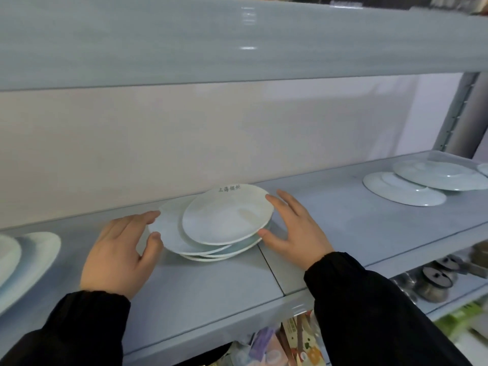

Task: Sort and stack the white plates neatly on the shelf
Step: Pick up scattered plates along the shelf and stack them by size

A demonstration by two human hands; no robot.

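Observation:
An uneven stack of several white plates sits on the pale blue shelf, its top plate shifted right and printed with grey characters at the far rim. My left hand is at the stack's left side, fingers and thumb touching the edge of a lower plate. My right hand is at the stack's right side, fingers straight and thumb touching the rim. Two overlapping white plates lie at the far right of the shelf. More white plates lie at the left edge.
The upper shelf board hangs low over the working space. A metal upright stands at the right. Below the shelf are metal pot lids and coloured packages. A seam splits the shelf surface.

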